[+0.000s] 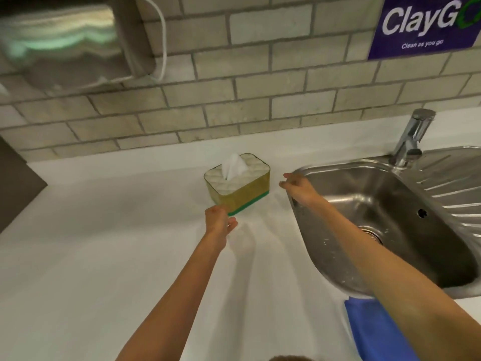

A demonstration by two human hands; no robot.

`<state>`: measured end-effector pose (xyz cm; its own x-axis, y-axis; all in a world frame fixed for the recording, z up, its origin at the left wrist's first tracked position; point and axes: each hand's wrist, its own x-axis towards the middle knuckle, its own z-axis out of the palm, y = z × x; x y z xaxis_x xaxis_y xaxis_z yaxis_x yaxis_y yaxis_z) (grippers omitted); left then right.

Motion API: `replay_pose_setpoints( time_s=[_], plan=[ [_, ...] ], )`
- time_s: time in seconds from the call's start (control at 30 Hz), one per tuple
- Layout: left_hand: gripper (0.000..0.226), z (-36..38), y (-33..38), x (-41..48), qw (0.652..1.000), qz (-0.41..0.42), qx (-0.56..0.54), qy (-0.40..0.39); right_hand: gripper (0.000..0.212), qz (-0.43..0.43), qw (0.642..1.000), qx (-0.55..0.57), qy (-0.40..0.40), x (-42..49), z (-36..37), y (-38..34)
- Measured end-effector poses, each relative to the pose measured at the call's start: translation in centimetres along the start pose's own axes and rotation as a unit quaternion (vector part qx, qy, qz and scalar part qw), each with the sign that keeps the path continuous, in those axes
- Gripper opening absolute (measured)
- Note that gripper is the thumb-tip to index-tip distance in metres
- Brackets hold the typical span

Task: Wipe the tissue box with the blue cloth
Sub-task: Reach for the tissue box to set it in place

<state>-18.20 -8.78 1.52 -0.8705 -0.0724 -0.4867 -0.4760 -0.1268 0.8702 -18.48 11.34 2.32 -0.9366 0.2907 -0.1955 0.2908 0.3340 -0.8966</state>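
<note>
The tissue box stands on the white counter near the wall, yellow-sided with a green base band and a white tissue sticking up from its quilted top. My left hand hovers at the box's near left corner, fingers apart, holding nothing. Just right of the box, over the sink's left rim, my right hand is held out empty with spread fingers, a small gap from the box. The blue cloth lies on the counter at the bottom right, partly hidden under my right forearm.
A steel sink with a tap and a ribbed drainboard fills the right side. A steel dispenser hangs on the tiled wall at top left. A purple sign is at top right. The white counter spreads left.
</note>
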Motion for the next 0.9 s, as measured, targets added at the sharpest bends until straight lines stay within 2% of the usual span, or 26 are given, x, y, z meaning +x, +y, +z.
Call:
replay_pose_setpoints(
  time_s=[0.2,0.33,0.6,0.7,0.77,0.9],
  plan=[
    [0.019,0.0,1.7,3.3,0.999,-0.007,-0.017,-0.029,0.077,0.019,1.000,-0.002,-0.011,3.4,2.7,-1.1],
    [0.036,0.0,3.0,5.7,0.999,-0.007,0.001,-0.033,0.083,0.009,1.000,-0.009,-0.008,5.6,3.6,-1.3],
    [0.033,1.4,5.5,10.6,0.999,0.015,0.037,-0.009,0.071,-0.020,0.999,-0.030,0.030,9.0,4.0,-1.7],
    [0.016,2.0,6.3,11.9,0.999,0.020,0.035,-0.011,0.066,-0.022,0.997,-0.047,0.056,10.3,4.0,-1.8],
    [0.021,2.4,6.7,12.7,0.999,0.019,0.038,-0.006,0.063,-0.027,0.996,-0.048,0.067,11.1,4.2,-2.0],
    [0.015,2.9,7.2,14.4,0.999,0.032,0.038,0.007,0.062,-0.024,0.996,-0.037,0.080,12.4,4.7,-2.3]
  ],
)
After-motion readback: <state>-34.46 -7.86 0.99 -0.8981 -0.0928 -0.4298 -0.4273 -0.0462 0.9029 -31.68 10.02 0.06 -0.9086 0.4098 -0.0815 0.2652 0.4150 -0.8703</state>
